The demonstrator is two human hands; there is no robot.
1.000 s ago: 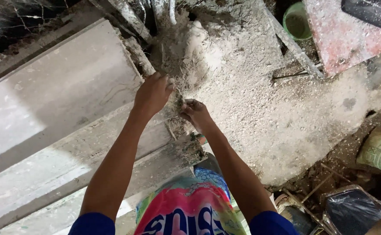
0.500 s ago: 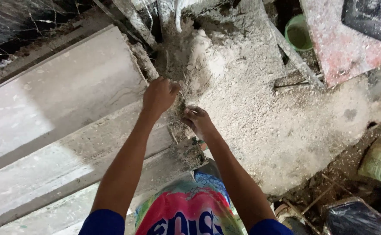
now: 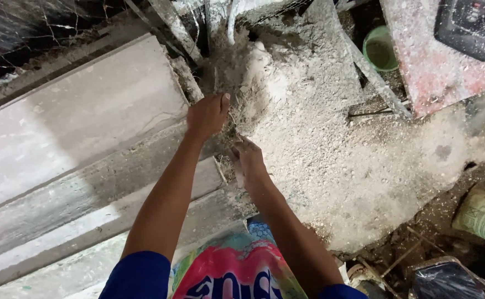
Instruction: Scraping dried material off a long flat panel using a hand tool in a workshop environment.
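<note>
The left hand and right hand are pinching, it seems, a thin wire over the mortar heap; the dusty grip may be slipping

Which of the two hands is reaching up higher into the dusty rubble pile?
The left hand. It is stretched farther from the body, up by the grey rubble pile, while the right hand stays lower and nearer the person, at the pile's edge.
</note>
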